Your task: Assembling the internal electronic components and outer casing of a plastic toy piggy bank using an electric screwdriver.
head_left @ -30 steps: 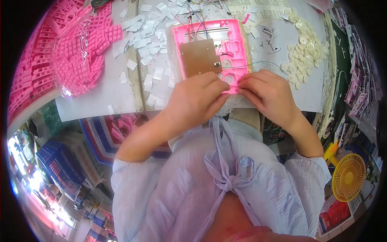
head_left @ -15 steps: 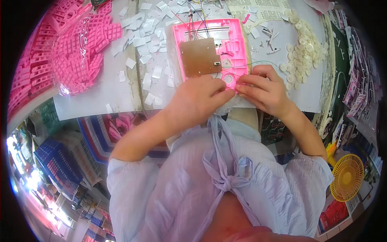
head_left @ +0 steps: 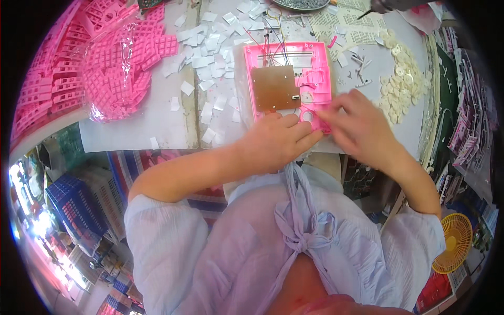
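Note:
A pink plastic casing lies open on the table in front of me, a brown circuit board on its left half. Thin wires rise past its far edge. My left hand is closed over the casing's near edge, just below the board, with thumb and fingertips on the rim. Beside the near right corner is my right hand, slightly blurred, thumb and fingers drawn together above the casing. Anything in that pinch is too small to make out. A small switch sits at the board's right edge.
Small white squares are scattered left of the casing, beside a bag of pink grid parts. White discs are piled at right, near several small metal pieces. A round metal dish and a dark tool tip show at the far edge.
The whole view has shifted, so the table sits farther right and lower. My right hand has lifted from the casing's near corner, its fingers now higher. My left hand stays at the near edge.

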